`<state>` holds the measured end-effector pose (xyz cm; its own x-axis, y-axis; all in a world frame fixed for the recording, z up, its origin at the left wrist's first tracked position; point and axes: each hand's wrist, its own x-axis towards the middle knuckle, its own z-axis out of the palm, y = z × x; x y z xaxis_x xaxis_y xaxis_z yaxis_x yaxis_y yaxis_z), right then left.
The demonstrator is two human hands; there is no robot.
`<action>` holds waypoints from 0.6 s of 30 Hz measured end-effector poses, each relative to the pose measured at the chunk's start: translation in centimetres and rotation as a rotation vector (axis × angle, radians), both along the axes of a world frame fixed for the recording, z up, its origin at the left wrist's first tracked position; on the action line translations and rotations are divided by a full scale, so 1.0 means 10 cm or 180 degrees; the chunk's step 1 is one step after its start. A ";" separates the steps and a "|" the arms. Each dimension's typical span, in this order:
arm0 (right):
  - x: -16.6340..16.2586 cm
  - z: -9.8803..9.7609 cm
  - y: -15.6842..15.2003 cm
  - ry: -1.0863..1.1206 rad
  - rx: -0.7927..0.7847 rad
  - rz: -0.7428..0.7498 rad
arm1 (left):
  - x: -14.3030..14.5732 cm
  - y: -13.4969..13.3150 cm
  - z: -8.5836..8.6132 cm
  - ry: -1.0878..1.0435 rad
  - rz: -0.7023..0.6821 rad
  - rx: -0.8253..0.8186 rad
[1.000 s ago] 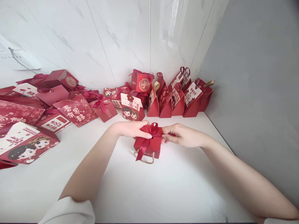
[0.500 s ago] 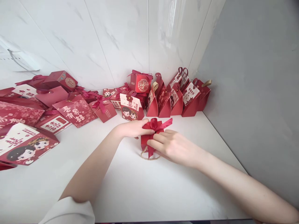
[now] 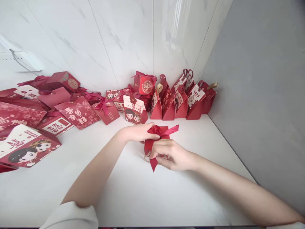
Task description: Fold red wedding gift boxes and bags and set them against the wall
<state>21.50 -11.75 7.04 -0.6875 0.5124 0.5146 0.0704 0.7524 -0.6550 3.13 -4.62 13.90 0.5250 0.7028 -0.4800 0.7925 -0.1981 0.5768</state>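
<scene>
A small red gift box rests on the white table in front of me. On its top is a red satin ribbon, looped into a bow with one end sticking out to the right. My left hand is closed on the bow, its thumb pressing at the knot; some of its fingers are hidden behind the box. Nearer to me, my right hand pinches the ribbon's other end, whose tip hangs below the fingers. A twisted cord handle shows at the box's near side, partly covered by this hand.
Several red and white gift boxes stand in rows along the tiled wall. More gift boxes are heaped at the left. A grey panel borders the right side of the white table.
My right hand has slid down toward me and now pinches the ribbon end, drawing it past the box's near edge. My left hand stays at the bow, whose loop looks rounder.
</scene>
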 end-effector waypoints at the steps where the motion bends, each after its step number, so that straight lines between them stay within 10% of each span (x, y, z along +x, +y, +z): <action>1: 0.00 0.02 0.00 -0.0033 -0.0011 0.0063 | 0.00 0.00 0.00 0.0058 -0.0065 0.0008; 6: 0.11 0.30 -0.05 -0.0031 -0.0200 0.0548 | -0.04 0.03 0.07 -0.0111 -0.0585 -0.0093; 11: 0.35 0.55 0.03 0.0229 -0.0196 -0.0872 | -0.23 0.01 0.27 -0.0479 -0.0293 0.0172; 18: 0.40 0.29 0.35 -0.0229 -0.1952 -0.1212 | -0.32 -0.03 0.35 0.0047 -0.0265 0.0362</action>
